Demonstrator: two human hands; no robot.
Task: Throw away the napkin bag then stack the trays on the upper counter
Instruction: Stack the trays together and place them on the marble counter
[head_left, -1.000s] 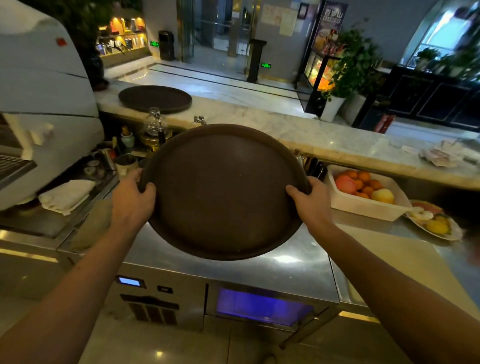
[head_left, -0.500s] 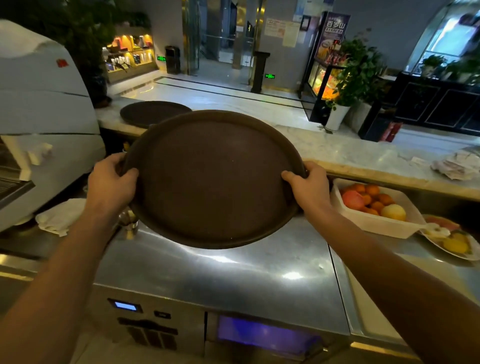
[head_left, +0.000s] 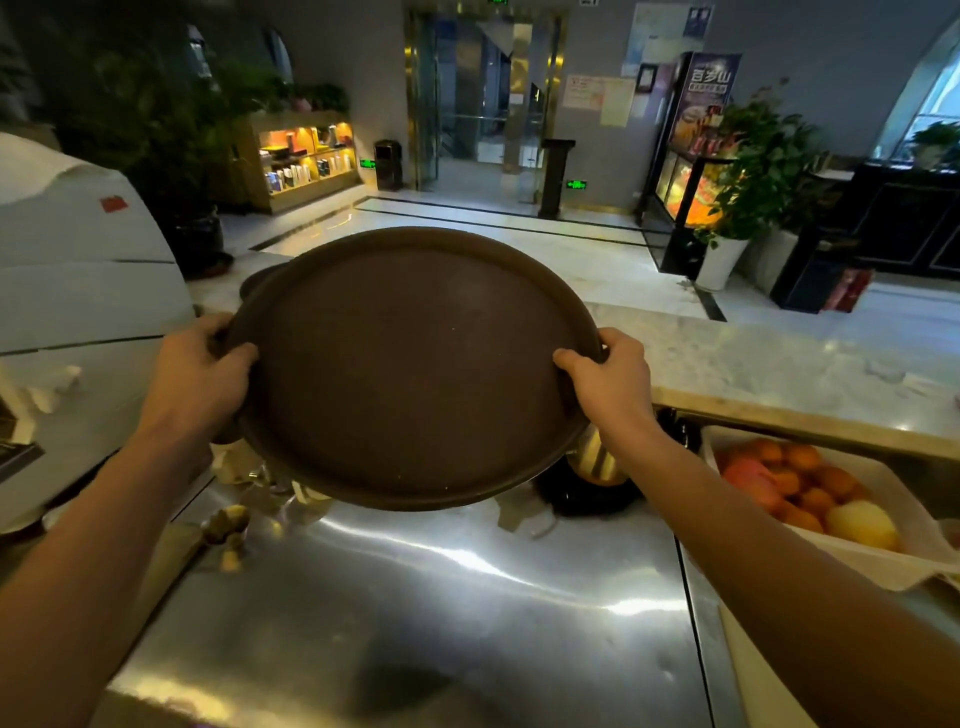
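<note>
I hold a large round dark brown tray (head_left: 415, 374) in the air with both hands, tilted toward me, above the steel worktop (head_left: 415, 597). My left hand (head_left: 200, 374) grips its left rim and my right hand (head_left: 608, 379) grips its right rim. Behind the held tray, only a sliver of a second brown tray (head_left: 254, 278) shows, lying on the marble upper counter (head_left: 753, 358). The held tray hides most of it. No napkin bag is in view.
A large white machine (head_left: 78, 312) stands at the left. A white tub of oranges and other fruit (head_left: 810, 493) sits at the right under the marble ledge. Small cups, a spoon and a metal pot crowd the worktop's back edge below the tray.
Both hands have lifted the tray higher and forward toward the upper counter. It now covers most of the tray lying there, and the view has tilted up.
</note>
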